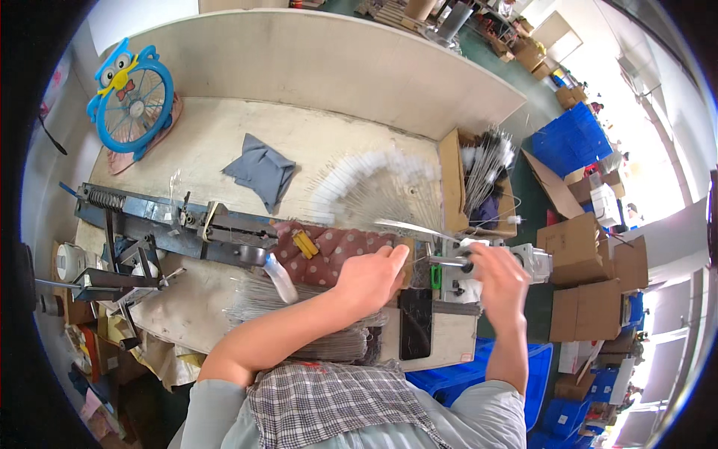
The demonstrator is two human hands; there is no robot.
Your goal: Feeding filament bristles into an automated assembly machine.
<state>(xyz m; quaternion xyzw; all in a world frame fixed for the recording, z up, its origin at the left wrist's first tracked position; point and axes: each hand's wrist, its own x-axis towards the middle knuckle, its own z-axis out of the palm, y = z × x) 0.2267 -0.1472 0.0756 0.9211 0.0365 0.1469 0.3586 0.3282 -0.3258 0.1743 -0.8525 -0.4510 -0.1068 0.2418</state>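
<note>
My left hand point(372, 278) is by the right edge of a polka-dot cloth point(329, 251), next to a small metal bench machine point(533, 262). Its fingers are pressed together; whatever they hold is too small to make out. Farther right, my right hand point(499, 283) is at the machine, slightly blurred, with its fingers curled. A thin, pale curved strip point(415, 225) ends close to those fingertips. Beneath them a metal rod point(447, 260) points toward the hand. Beyond both hands, white-tipped wire brushes point(381, 176) lie fanned out on the table.
Near my left forearm are bundles of wires point(262, 303), a plastic bottle point(281, 280) and a yellow object point(304, 244). A phone point(416, 323) lies nearer me. A long metal fixture point(164, 221) occupies the left. A wire-filled carton point(452, 179) and blue fan point(134, 108) stand farther back.
</note>
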